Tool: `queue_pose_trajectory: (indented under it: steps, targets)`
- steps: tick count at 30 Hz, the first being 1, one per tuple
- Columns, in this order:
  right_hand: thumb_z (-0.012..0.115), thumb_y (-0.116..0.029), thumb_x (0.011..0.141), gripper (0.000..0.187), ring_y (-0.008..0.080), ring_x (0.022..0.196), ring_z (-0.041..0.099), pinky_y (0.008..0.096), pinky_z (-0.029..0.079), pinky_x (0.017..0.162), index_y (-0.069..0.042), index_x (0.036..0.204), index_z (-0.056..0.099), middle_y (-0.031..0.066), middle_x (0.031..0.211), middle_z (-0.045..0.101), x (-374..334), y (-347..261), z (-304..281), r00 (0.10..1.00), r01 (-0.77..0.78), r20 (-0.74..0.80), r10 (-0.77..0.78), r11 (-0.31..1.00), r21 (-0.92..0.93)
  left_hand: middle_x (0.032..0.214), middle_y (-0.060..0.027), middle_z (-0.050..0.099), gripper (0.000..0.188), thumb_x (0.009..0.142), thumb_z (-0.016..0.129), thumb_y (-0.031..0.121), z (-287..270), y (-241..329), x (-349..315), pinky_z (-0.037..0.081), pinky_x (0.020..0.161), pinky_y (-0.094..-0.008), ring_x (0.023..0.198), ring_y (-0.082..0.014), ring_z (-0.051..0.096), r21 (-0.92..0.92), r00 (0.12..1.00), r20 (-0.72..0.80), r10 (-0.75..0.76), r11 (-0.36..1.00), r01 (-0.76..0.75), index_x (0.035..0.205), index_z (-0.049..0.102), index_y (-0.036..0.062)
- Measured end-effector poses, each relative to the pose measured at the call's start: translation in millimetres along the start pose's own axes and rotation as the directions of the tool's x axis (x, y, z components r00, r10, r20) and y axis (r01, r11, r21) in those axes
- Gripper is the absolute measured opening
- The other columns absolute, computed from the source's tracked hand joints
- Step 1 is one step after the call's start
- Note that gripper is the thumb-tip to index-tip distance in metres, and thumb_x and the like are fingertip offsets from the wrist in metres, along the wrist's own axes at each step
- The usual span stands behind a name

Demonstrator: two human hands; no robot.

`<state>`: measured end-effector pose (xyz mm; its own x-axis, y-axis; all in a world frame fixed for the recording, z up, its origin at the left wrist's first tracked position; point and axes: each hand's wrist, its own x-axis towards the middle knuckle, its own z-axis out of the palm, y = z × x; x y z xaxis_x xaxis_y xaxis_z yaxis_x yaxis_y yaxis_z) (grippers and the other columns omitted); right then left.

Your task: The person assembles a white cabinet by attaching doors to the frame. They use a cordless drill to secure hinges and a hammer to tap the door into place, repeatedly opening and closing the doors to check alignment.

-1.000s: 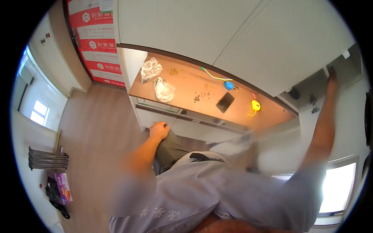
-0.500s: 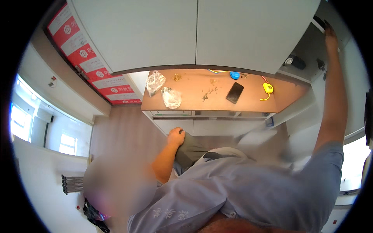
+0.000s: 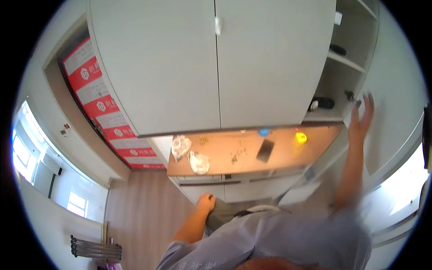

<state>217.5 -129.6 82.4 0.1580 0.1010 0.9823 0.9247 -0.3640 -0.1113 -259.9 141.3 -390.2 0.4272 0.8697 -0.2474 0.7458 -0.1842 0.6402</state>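
My right hand [image 3: 362, 114] is raised at the right, its fingers spread in front of the white cabinet door [image 3: 393, 103]. It is beside a dark metal hinge [image 3: 349, 95] at the cabinet's side panel; whether the fingertips touch the hinge cannot be made out. Low at the centre left, my left hand [image 3: 206, 202] rests by my knee in olive trousers [image 3: 220, 216]. Its fingers are curled, with a small dark spot at them that is too small to name. Inside the open cabinet [image 3: 342, 72], a black object with a pale round end [image 3: 323, 103] lies on the lowest shelf.
The brown counter [image 3: 216, 164] bears two clear plastic bags [image 3: 199, 162], scattered screws [image 3: 237, 155], a dark phone [image 3: 265, 150], a yellow tape measure [image 3: 300, 137] and a blue round item [image 3: 263, 132]. Closed cabinet doors [image 3: 270, 58] overhang it. A red-and-white covered door [image 3: 105, 105] stands left.
My right hand has come down from the upper shelf to near the lower hinge, its fingers spreading. The view has tilted up, showing more cabinet. My left hand stays by the knee.
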Motion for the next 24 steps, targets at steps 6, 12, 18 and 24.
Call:
queue_pose_trajectory:
  steps: [6,12,18,24]
  targets:
    - [0.068,-0.016,0.096,0.045,0.0350,0.142,0.045,0.0487,0.037,0.118,-0.009,0.139,0.059,0.0174,0.154,0.049,10.0,44.5,-167.9,0.919,0.068,-0.259,-0.296,0.769,-0.636,0.127,-0.0163,0.069,0.043,0.093,0.063,0.040,-1.2,-30.6,1.4,0.049,0.105,-0.0454,0.120,-0.0379,0.063,-0.046,0.986,-0.007,0.165,0.985,-0.166,0.122,0.072,0.0092]
    - [0.045,-0.040,0.109,0.057,0.0354,0.142,0.048,0.0459,0.035,0.119,-0.009,0.156,0.042,0.0241,0.153,0.049,12.8,253.3,-234.1,0.928,-0.342,-0.325,0.184,0.767,-0.542,0.129,-0.0149,0.069,0.045,0.092,0.062,0.042,29.0,-11.1,35.5,0.048,0.105,-0.0446,0.121,-0.0375,0.063,-0.089,0.954,0.092,0.285,0.957,-0.278,0.121,0.073,0.0094]
    - [0.062,-0.027,0.103,0.062,0.0372,0.140,0.050,0.0404,0.042,0.115,0.000,0.154,0.040,0.0252,0.151,0.050,20.8,89.1,-152.3,0.860,-0.505,-0.308,0.407,0.763,-0.404,0.125,-0.0149,0.071,0.042,0.092,0.062,0.041,23.6,-32.2,35.4,0.048,0.105,-0.0441,0.120,-0.0363,0.063,-0.081,0.985,0.051,0.163,0.984,-0.159,0.119,0.074,0.0101]
    - [0.069,0.001,0.088,0.083,0.0366,0.138,0.052,0.0454,0.046,0.111,-0.011,0.160,0.030,0.0179,0.156,0.045,57.8,-67.9,-75.8,0.986,0.053,-0.118,-0.115,0.898,-0.437,0.120,-0.0153,0.073,0.038,0.092,0.064,0.038,24.5,-58.9,29.4,0.049,0.103,-0.0454,0.116,-0.0366,0.065,-0.096,0.964,-0.024,0.266,0.959,-0.267,0.115,0.075,0.0100]
